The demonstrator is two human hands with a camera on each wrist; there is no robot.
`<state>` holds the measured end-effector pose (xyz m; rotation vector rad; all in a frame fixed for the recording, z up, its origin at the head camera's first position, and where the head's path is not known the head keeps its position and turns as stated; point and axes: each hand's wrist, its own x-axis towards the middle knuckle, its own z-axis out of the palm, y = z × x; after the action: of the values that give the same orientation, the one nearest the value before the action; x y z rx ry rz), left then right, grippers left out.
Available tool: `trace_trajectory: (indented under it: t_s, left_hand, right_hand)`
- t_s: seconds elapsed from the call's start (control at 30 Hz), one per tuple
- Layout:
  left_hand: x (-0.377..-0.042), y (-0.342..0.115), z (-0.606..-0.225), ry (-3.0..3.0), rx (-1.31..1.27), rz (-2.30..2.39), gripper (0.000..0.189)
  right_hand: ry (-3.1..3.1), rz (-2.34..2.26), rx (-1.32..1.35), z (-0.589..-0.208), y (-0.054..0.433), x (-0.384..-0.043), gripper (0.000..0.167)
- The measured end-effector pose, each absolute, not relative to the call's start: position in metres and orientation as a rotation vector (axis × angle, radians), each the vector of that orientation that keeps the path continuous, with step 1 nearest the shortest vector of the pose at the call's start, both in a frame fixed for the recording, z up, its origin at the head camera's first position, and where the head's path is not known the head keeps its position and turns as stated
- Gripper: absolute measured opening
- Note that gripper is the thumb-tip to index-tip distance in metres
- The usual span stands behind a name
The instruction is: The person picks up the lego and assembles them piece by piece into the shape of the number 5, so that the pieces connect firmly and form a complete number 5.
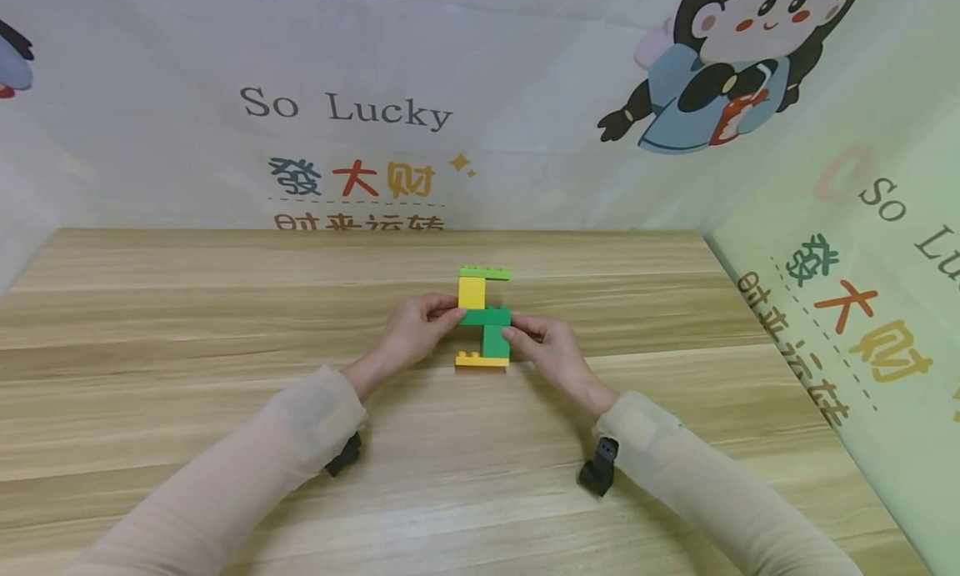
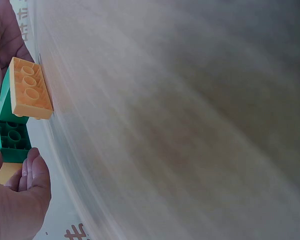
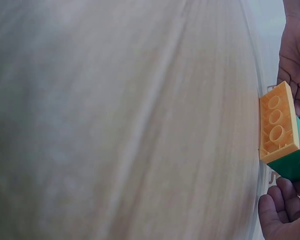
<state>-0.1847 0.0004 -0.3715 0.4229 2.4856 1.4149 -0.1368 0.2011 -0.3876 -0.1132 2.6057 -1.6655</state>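
A zigzag stack of toy building bricks is in the middle of the head view. A thin light green brick (image 1: 483,272) tops it, over a yellow block (image 1: 472,293). Below come a flat dark green brick (image 1: 480,317), a green block (image 1: 495,341) and a thin orange-yellow brick (image 1: 482,360) at the bottom. My left hand (image 1: 416,330) pinches the flat green brick's left end, fingertips also by the yellow block. On the other side, my right hand (image 1: 558,355) pinches the green block's right edge. Both wrist views show the hollow underside of the orange-yellow brick (image 2: 31,89) (image 3: 277,122).
The wood-grain table (image 1: 187,293) spreads out around the bricks. A pale printed backdrop (image 1: 525,101) rises at its back edge and along the right side. A small black device (image 1: 598,468) sits under the right wrist, another (image 1: 345,457) under the left.
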Motion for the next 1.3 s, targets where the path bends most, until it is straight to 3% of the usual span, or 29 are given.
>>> trace_trajectory:
  t_s: [1.3]
  left_hand:
    - [-0.192, 0.003, -0.377, 2.578, 0.370, 1.297, 0.038]
  right_hand:
    - [2.680, -1.577, -0.051, -0.388, 0.199, -0.147, 0.031]
